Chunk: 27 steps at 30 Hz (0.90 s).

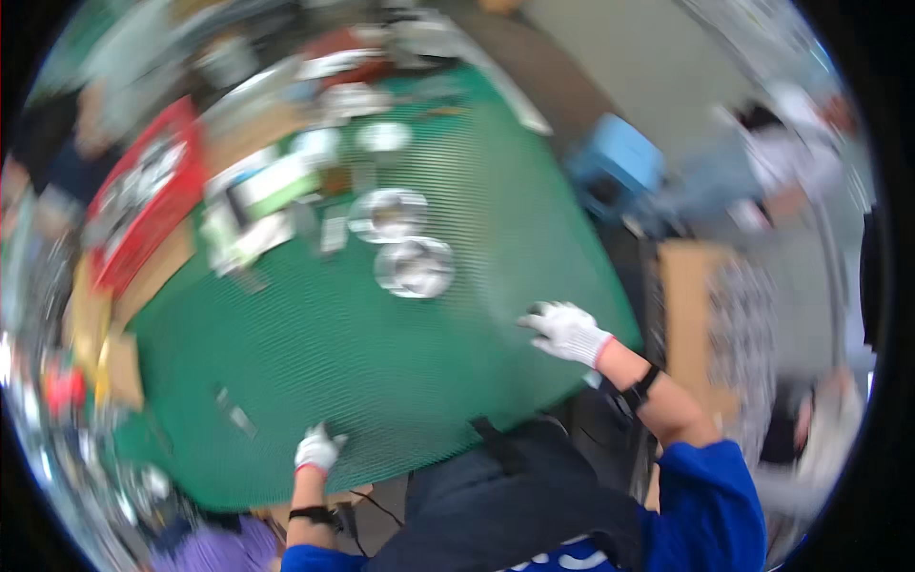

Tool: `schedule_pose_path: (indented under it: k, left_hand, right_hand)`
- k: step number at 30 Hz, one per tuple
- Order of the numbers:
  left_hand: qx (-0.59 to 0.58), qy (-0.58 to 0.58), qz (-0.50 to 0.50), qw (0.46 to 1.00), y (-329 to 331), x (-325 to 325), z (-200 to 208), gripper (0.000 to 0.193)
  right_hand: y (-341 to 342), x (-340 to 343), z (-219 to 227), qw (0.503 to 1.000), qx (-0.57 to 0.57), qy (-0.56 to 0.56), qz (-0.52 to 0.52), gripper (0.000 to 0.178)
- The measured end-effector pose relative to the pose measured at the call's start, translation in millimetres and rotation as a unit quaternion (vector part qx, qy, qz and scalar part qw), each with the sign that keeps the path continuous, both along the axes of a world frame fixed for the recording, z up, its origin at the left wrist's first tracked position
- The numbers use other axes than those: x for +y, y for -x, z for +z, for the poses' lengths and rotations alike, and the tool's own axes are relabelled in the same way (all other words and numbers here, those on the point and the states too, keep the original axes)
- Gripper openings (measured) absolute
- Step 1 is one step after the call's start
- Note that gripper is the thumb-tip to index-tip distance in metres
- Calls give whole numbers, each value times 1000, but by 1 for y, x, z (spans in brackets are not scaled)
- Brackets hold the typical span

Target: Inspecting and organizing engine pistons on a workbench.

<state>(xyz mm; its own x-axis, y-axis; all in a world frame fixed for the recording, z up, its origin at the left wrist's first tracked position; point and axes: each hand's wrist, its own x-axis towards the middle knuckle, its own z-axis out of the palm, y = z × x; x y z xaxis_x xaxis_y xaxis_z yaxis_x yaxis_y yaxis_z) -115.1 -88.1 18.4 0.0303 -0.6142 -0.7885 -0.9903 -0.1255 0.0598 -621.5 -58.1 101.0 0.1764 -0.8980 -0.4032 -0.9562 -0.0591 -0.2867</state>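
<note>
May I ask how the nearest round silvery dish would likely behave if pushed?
Its shiny, metallic look suggests the silvery dish is stiff and perhaps slippery. Being wide and seemingly shallow, it would probably slide rather than tip.

The tabletop (334, 362) is being covered by a ribbed green covering (515, 219), on which a pale sheen of light is being reflected. Beyond its right edge, grey floor (629, 48) is being seen, with 1 light-blue, stool-like piece (624, 157) and, nearer, 1 brown cardboard strip (686, 315). The outer surroundings are being blurred.
</note>
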Motion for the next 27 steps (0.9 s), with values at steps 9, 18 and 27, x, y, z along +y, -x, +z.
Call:
schedule_pose_path:
  k: [9, 18, 27]
  left_hand:
    - [201, 102, -401, 888, 222, -4, 39, 46]
    - [325, 68, -695, 638, 568, 183, 115, 55]
    - [411, 193, -841, 293, 839, 352, 118, 51]
  right_hand:
    - [68, 351, -2, 906, -30, -55, -419, 33]
    - [144, 562, 18, 727, 144, 150, -654, 40]
    - [262, 640, 9, 704, 172, -41, -687, 66]
